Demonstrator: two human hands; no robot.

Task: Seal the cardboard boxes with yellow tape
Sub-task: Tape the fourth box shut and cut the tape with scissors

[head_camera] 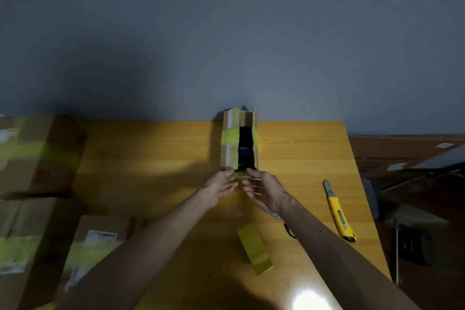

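Observation:
A small narrow cardboard box [227, 143] stands at the table's far middle. Its top is open, the inside is dark, and strips of yellow tape [232, 137] run over its flaps. My left hand [220, 187] and my right hand [264, 190] meet at the box's near end. Their thumbs reach its top edge and their fairly straight fingers lie against a yellowish tape patch [241, 174] there. A roll of yellow tape [254, 249] lies on the table between my forearms, untouched.
A yellow utility knife [338, 211] lies to the right, near the wooden table's [156, 148] right edge. Scissors [270, 214] lie partly hidden under my right forearm. Several taped cardboard boxes [37, 156] crowd the left side. A grey wall stands behind.

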